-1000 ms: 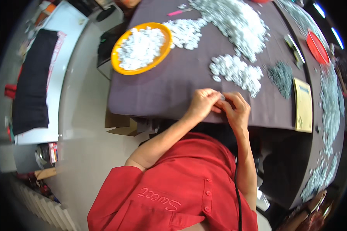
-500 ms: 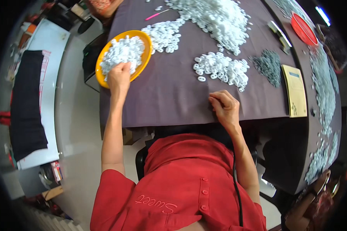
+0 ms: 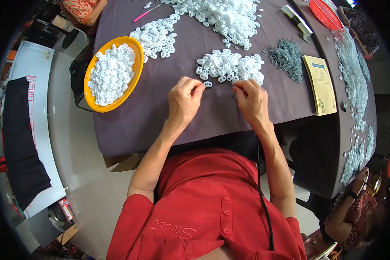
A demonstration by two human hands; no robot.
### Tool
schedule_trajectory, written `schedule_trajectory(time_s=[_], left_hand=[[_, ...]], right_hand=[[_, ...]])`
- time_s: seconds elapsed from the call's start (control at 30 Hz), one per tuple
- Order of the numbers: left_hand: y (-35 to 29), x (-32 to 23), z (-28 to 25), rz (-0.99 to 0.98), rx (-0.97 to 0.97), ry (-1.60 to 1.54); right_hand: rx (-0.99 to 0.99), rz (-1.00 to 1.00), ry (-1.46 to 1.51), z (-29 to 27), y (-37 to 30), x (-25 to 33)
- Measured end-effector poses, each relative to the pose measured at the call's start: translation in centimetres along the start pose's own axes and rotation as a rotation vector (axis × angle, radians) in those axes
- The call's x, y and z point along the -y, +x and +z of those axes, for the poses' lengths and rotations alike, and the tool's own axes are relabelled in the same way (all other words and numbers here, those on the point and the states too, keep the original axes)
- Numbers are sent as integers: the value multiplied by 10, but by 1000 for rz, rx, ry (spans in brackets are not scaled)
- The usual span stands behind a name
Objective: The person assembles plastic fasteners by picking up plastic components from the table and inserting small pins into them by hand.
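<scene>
In the head view, we have our left hand's (image 3: 183, 103) fingers drawn together, a white piece (image 3: 208, 84) right at their tips; we cannot tell if they grip it. Our right hand's (image 3: 253, 104) fingers are bunched, contents hidden. Beyond both sets of fingers lies a white pile (image 3: 225, 65); left, the bowl (image 3: 138, 65).

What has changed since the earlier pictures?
The piece earlier held between both hands no longer shows. The left hand moved right from the yellow tray to a loose white piece before the near white pile; its grip is unclear. The right hand moved forward to that pile's edge. Tray, pink-handled tool and booklet stayed put.
</scene>
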State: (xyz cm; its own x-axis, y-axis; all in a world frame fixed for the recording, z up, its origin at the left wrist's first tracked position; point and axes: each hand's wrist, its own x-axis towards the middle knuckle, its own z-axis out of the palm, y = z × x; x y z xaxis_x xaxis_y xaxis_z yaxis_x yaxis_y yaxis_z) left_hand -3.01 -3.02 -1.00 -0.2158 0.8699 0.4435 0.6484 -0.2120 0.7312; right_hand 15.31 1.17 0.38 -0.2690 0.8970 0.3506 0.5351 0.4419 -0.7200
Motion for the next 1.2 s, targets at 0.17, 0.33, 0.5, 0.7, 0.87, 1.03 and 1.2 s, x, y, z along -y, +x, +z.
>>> schedule_trajectory(time_s=[0.17,0.33,0.5,0.7,0.87,1.03,1.2], left_hand=[[4,-5,17,23,8,-4],[5,-5,18,0,20,45],[20,-16,28,63,13,81],[32,-18,38,104,67,243],[8,-18,25,123,121,206],[0,-10,21,67,40,111],[18,-3,29,38,16,122]], right_hand=[[22,-33,-205,11,10,-3],[49,-54,-230,11,8,-5],[76,-34,-266,11,2,-4],[157,-45,-400,11,-6,-2],[148,-65,-411,10,-14,-2],[96,-29,-229,8,-12,-11],[77,-19,-148,2,-13,-11]])
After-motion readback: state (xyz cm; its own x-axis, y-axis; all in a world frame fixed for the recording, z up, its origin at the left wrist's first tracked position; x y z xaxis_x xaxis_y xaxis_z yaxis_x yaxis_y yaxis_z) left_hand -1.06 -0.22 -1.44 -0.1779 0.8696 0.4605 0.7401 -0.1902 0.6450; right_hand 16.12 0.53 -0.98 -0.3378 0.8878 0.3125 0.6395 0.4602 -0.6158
